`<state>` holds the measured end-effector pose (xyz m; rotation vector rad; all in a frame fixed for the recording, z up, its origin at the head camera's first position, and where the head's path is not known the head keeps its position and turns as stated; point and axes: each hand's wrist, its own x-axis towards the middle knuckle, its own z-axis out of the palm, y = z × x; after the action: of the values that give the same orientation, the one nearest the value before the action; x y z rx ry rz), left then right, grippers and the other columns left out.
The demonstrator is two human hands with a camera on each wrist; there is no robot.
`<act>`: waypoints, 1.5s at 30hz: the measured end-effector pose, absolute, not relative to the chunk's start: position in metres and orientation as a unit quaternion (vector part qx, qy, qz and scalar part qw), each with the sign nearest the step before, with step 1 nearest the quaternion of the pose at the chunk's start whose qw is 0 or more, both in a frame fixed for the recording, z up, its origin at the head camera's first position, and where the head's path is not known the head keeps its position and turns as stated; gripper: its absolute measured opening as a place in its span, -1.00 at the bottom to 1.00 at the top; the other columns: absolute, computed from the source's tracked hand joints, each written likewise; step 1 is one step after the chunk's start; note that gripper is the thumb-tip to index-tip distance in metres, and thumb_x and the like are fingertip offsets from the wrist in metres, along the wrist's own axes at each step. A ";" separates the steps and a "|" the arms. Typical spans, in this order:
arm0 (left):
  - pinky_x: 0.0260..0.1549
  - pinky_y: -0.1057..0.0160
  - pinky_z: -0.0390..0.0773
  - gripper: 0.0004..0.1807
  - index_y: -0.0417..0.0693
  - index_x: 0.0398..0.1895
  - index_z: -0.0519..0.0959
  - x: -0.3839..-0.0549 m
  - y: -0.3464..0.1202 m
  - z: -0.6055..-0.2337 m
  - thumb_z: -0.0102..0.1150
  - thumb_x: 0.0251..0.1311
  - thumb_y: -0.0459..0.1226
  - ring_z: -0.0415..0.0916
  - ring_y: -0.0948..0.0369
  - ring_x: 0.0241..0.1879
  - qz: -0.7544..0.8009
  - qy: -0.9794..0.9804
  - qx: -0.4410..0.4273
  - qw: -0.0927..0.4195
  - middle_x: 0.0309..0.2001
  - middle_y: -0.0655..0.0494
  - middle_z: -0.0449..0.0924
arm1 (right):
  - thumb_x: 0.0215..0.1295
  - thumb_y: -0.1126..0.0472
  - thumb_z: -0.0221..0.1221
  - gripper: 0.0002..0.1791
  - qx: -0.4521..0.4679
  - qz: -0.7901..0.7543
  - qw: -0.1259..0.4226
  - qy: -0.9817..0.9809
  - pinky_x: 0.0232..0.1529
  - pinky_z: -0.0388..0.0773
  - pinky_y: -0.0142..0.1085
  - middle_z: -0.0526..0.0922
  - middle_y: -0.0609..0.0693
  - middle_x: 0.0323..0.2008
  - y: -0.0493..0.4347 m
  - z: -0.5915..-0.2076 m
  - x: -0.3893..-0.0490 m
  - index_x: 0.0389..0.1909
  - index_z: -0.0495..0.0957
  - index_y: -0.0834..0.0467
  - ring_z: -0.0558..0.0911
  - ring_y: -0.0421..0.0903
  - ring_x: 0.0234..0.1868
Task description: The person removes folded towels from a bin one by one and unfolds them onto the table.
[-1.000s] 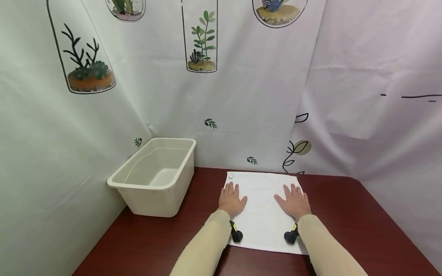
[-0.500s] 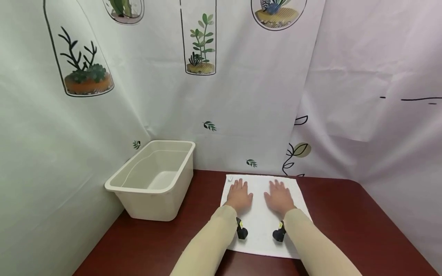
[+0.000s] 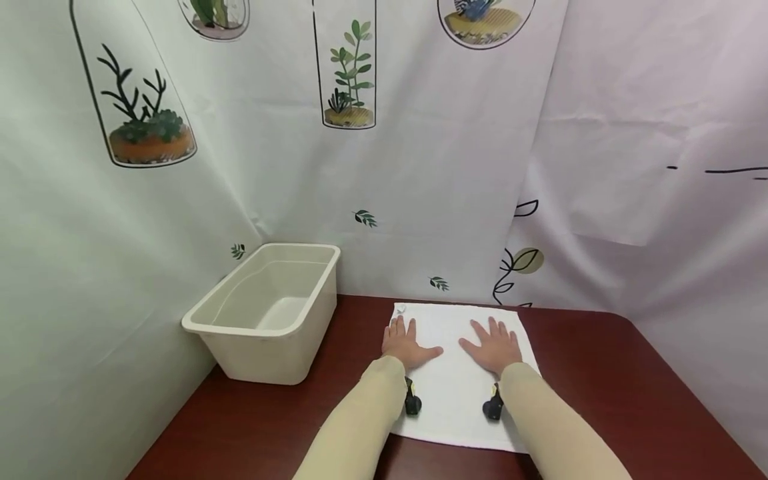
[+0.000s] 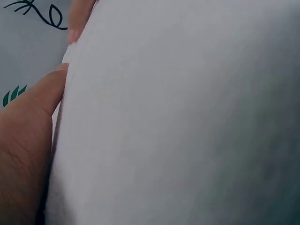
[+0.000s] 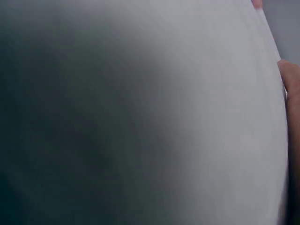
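A white towel [image 3: 453,400] lies spread out on the table, a small tag at its far left corner. My left hand [image 3: 407,343] rests palm down on its left part, fingers straight and thumb spread inward. On the right part my right hand [image 3: 495,348] lies the same way, fingers fanned out. The left wrist view is mostly filled by the towel [image 4: 164,117], with the left thumb [image 4: 37,101] at the edge. The right wrist view shows shaded towel [image 5: 234,117] and part of the right hand [image 5: 293,93].
An off-white plastic tub [image 3: 270,347] stands at the table's back left, against the curtain, nothing visible inside it. The dark red table [image 3: 624,380] has a rounded back right corner. Printed curtains [image 3: 432,167] hang behind and on the left side.
Both hands slid inward over the towel, then spread apart again part of the way. The fingers are now more fanned than half a second ago. The towel stays flat.
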<state>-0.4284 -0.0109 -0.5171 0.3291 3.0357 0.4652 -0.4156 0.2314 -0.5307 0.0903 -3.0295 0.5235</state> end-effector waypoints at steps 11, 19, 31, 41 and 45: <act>0.52 -0.06 -0.16 0.35 -0.10 0.63 -0.02 -0.437 -0.019 -0.526 -0.07 -0.04 0.61 -0.25 -0.03 0.61 0.149 0.984 0.092 0.025 0.63 -0.11 -0.16 | 0.33 -0.58 -0.24 0.17 -0.033 0.194 0.012 -0.980 0.38 -0.43 0.42 -0.26 0.49 0.53 0.284 -0.530 -0.411 0.59 -0.08 0.30 -0.29 0.50 0.51; 0.52 -0.07 -0.23 0.10 -0.20 0.62 -0.03 -0.414 -0.023 -0.509 -0.21 0.31 0.42 -0.31 -0.08 0.61 0.141 0.982 0.123 0.034 0.62 -0.19 -0.19 | 0.45 -0.38 -0.11 0.03 0.017 0.175 0.043 -0.983 0.42 -0.28 0.39 -0.14 0.49 0.53 0.244 -0.513 -0.397 0.55 -0.02 0.38 -0.19 0.47 0.53; 0.51 -0.11 -0.19 -0.11 -0.24 0.59 0.05 -0.364 -0.008 -0.519 -0.19 0.46 0.22 -0.23 -0.07 0.60 0.168 0.966 0.192 0.031 0.61 -0.19 -0.10 | 0.44 -0.37 -0.06 -0.08 0.092 0.155 -0.005 -0.984 0.45 -0.17 0.34 0.00 0.39 0.55 0.208 -0.522 -0.348 0.56 0.14 0.22 -0.05 0.39 0.55; 0.52 -0.09 -0.25 -0.04 -0.22 0.61 -0.01 -0.364 -0.017 -0.519 -0.17 0.42 0.27 -0.28 -0.03 0.61 0.166 0.966 0.196 0.036 0.62 -0.14 -0.15 | 0.39 -0.48 -0.13 0.01 0.079 0.150 0.048 -0.984 0.47 -0.22 0.31 0.00 0.37 0.55 0.239 -0.535 -0.343 0.57 0.13 0.20 -0.07 0.38 0.55; 0.52 -0.09 -0.19 -0.02 -0.25 0.59 0.03 -0.361 -0.021 -0.518 -0.15 0.41 0.29 -0.21 -0.05 0.60 0.172 0.964 0.201 0.023 0.61 -0.16 -0.09 | 0.38 -0.51 -0.16 0.04 0.064 0.149 0.052 -0.985 0.47 -0.22 0.31 -0.01 0.38 0.55 0.251 -0.537 -0.339 0.56 0.13 0.23 -0.08 0.40 0.55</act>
<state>-0.3614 -0.0206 -0.5183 0.6216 2.9862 0.5326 -0.3395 0.2506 -0.5371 0.1940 -2.9975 0.4523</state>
